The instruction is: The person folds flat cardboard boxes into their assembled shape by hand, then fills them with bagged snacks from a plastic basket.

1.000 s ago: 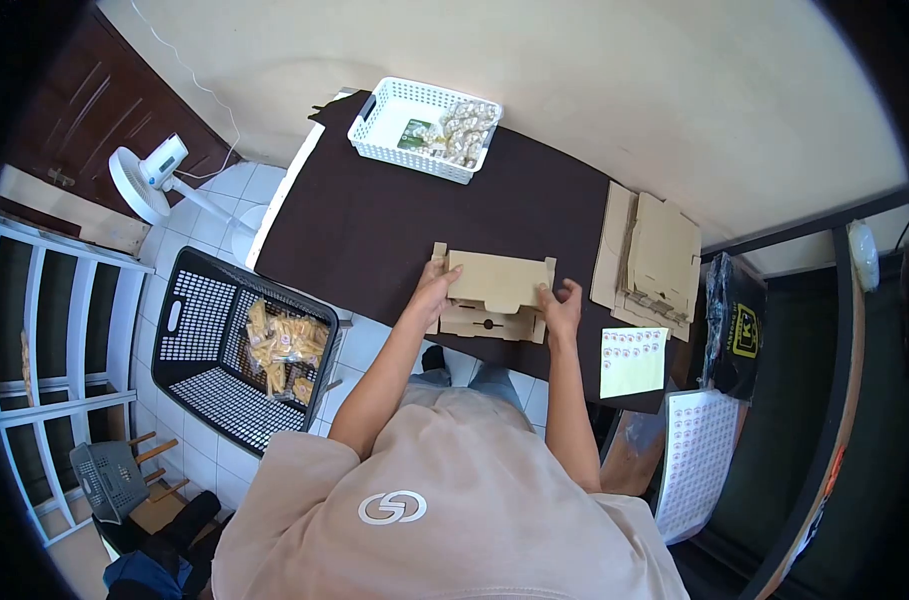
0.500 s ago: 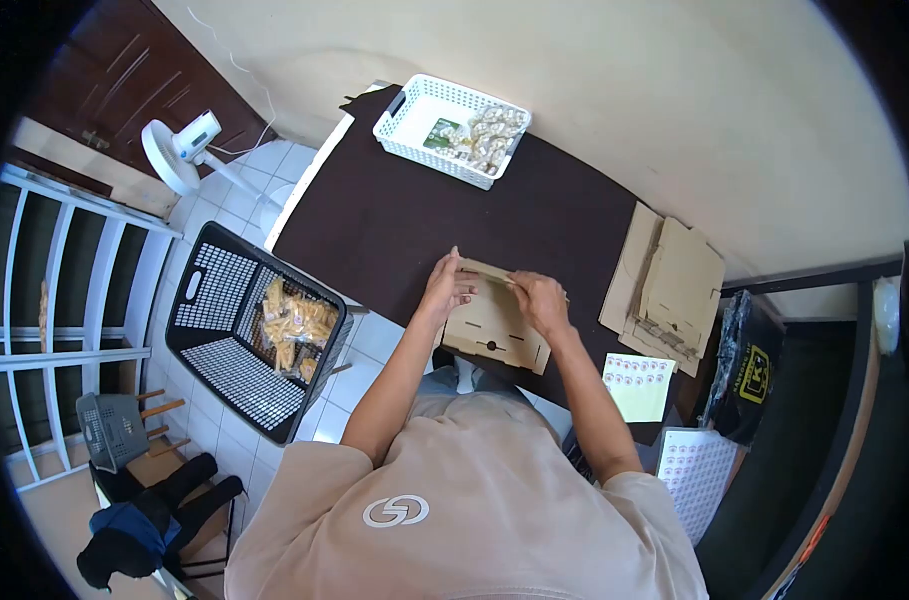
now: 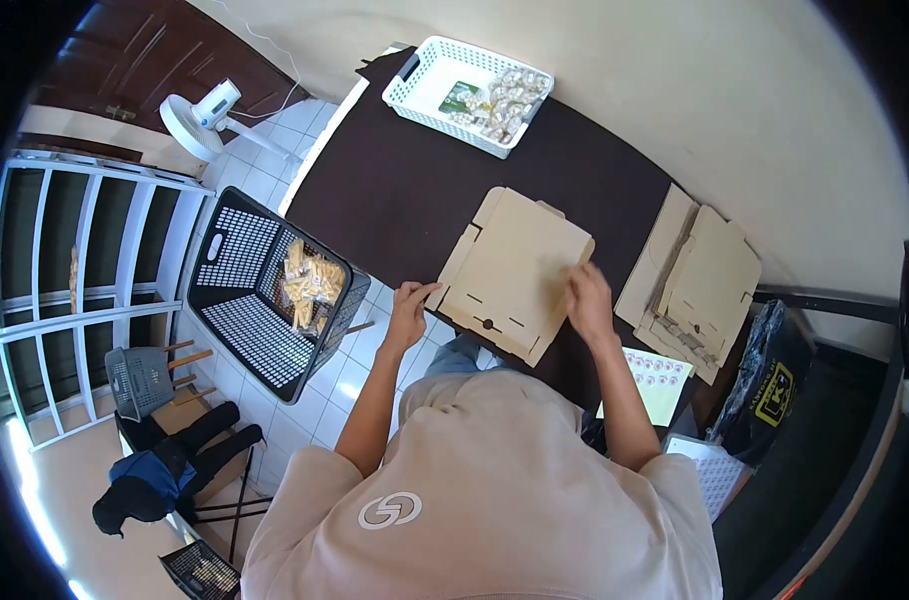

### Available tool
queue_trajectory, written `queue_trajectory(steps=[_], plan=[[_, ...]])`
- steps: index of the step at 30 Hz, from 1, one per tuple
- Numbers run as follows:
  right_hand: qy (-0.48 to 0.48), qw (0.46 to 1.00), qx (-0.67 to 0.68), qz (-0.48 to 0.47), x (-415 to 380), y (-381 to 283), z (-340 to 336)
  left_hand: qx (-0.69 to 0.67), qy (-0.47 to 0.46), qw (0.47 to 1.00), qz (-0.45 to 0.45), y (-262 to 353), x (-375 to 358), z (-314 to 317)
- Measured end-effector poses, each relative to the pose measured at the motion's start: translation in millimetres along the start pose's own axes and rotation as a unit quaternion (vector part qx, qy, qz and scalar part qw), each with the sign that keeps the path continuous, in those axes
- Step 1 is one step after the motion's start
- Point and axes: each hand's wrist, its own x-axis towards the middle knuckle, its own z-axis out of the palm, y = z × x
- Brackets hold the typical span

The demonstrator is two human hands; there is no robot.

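A flat brown cardboard box blank (image 3: 519, 255) with slots, side flaps and a small round hole lies spread on the dark tabletop in front of me. At its left edge, my left hand (image 3: 408, 314) pinches a side flap between thumb and fingers. My right hand (image 3: 588, 303) is at the right edge of the cardboard, its fingers smeared by motion, so their grip does not show.
A white basket (image 3: 424, 95) of small packed items stands at the back. To the right are stacked cardboard blanks (image 3: 709, 275) and a sticker sheet (image 3: 646, 395). On the left, a black crate (image 3: 249, 340) holds bagged snacks; beyond it is a fan (image 3: 192, 125). Someone in dark clothes (image 3: 139, 485) is lower left.
The cardboard went from a raised far edge between both hands to lying spread out, reaching farther across the table. My left hand moved down the left edge; my right moved to the right edge.
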Motion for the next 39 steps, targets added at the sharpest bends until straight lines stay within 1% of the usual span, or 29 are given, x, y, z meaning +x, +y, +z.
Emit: queue_trajectory(steps=[1, 3, 4, 6, 7, 8, 9, 10, 12, 13, 14, 16, 20, 21, 23, 24, 25, 26, 27, 28, 29, 30, 32, 33, 34, 35, 36, 38, 39], plan=[[-0.075, 0.997, 0.014, 0.030, -21.3, 3.9, -2.2, 0.003, -0.030, 0.999, -0.018, 2.3, -0.1, -2.4], [-0.123, 0.992, 0.003, 0.020, -68.7, 22.8, 14.9, 0.012, -0.055, 0.998, -0.021, 7.4, 5.4, -5.2], [-0.157, 0.987, 0.001, 0.038, -85.4, 17.0, 13.8, 0.021, -0.077, 0.997, -0.022, 11.1, 9.8, -7.7], [-0.127, 0.991, 0.001, 0.032, -104.0, 3.3, 14.5, 0.028, -0.090, 0.995, -0.037, 11.4, 20.8, -9.7], [-0.127, 0.991, 0.004, 0.034, -107.5, 10.1, 20.4, -0.061, -0.110, 0.990, -0.058, 8.0, 26.1, -10.2], [-0.084, 0.995, 0.037, 0.040, -111.9, 21.4, 31.0, -0.150, -0.129, 0.977, -0.078, 5.9, 29.5, -9.7], [-0.038, 0.996, 0.069, 0.046, -111.3, 23.7, 33.4, -0.203, -0.139, 0.960, -0.134, 8.8, 33.0, -10.9], [-0.035, 0.995, 0.073, 0.049, -109.8, 27.2, 34.1, -0.199, -0.143, 0.960, -0.132, 11.7, 38.5, -11.6], [-0.062, 0.991, 0.115, 0.027, -106.8, 31.2, 32.6, -0.168, -0.079, 0.980, -0.075, 20.4, 45.0, -10.6], [-0.066, 0.994, 0.086, 0.013, -106.9, 29.8, 29.7, -0.227, -0.071, 0.961, -0.138, 30.2, 47.7, -9.5], [-0.061, 0.994, 0.091, 0.017, -107.7, 26.3, 27.2, -0.221, -0.076, 0.963, -0.135, 39.5, 53.1, -9.3], [-0.089, 0.994, 0.053, 0.017, -108.6, 18.7, 19.2, -0.341, -0.077, 0.897, -0.271, 59.7, 62.1, -10.3], [-0.066, 0.991, 0.104, 0.047, -113.7, 23.0, 20.3, -0.248, -0.179, 0.908, -0.286, 70.1, 71.7, -6.8], [-0.082, 0.988, 0.120, 0.053, -116.0, 30.3, 24.6, -0.246, -0.181, 0.909, -0.285, 69.7, 71.3, -2.3], [-0.095, 0.984, 0.138, 0.060, -119.4, 43.1, 34.6, -0.225, -0.162, 0.953, -0.126, 69.1, 69.2, 6.9], [-0.085, 0.960, 0.236, 0.121, -120.5, 47.9, 38.7, -0.222, -0.163, 0.953, -0.126, 76.7, 70.3, 5.8], [-0.075, 0.923, 0.331, 0.180, -121.0, 51.8, 41.2, -0.289, -0.193, 0.913, -0.214, 89.0, 72.1, 2.4], [-0.075, 0.922, 0.332, 0.182, -120.9, 56.6, 43.3, -0.352, -0.219, 0.859, -0.300, 97.1, 71.8, 1.2], [-0.062, 0.880, 0.420, 0.213, -118.9, 60.6, 44.6, -0.351, -0.220, 0.859, -0.302, 90.9, 67.9, 6.5], [-0.047, 0.828, 0.503, 0.241, -115.8, 61.2, 44.6, -0.271, -0.216, 0.921, -0.176, 78.4, 63.3, 14.5], [-0.045, 0.800, 0.539, 0.261, -114.6, 61.2, 43.7, -0.183, -0.206, 0.960, -0.045, 65.9, 59.0, 21.9], [-0.044, 0.799, 0.540, 0.261, -112.5, 61.8, 44.4, -0.182, -0.208, 0.960, -0.045, 63.0, 57.2, 25.9], [-0.076, 0.816, 0.511, 0.260, -109.5, 63.4, 45.3, -0.130, -0.189, 0.967, -0.111, 57.3, 52.9, 34.8], [-0.080, 0.828, 0.487, 0.265, -108.0, 60.1, 48.3, -0.129, -0.190, 0.967, -0.112, 65.5, 54.0, 33.6], [-0.081, 0.827, 0.488, 0.266, -105.7, 54.6, 46.1, -0.068, -0.216, 0.962, -0.151, 79.6, 56.1, 29.1], [-0.091, 0.875, 0.418, 0.226, -102.4, 50.5, 42.3, -0.007, -0.241, 0.952, -0.190, 89.4, 58.1, 27.3], [-0.101, 0.915, 0.344, 0.183, -98.6, 48.2, 39.7, -0.008, -0.240, 0.952, -0.190, 90.2, 57.4, 29.9], [-0.109, 0.919, 0.324, 0.196, -94.3, 46.8, 41.7, -0.002, -0.225, 0.964, -0.142, 91.6, 52.4, 34.7], [-0.107, 0.917, 0.311, 0.224, -91.2, 43.2, 39.7, -0.002, -0.224, 0.964, -0.144, 91.0, 50.6, 38.0]])
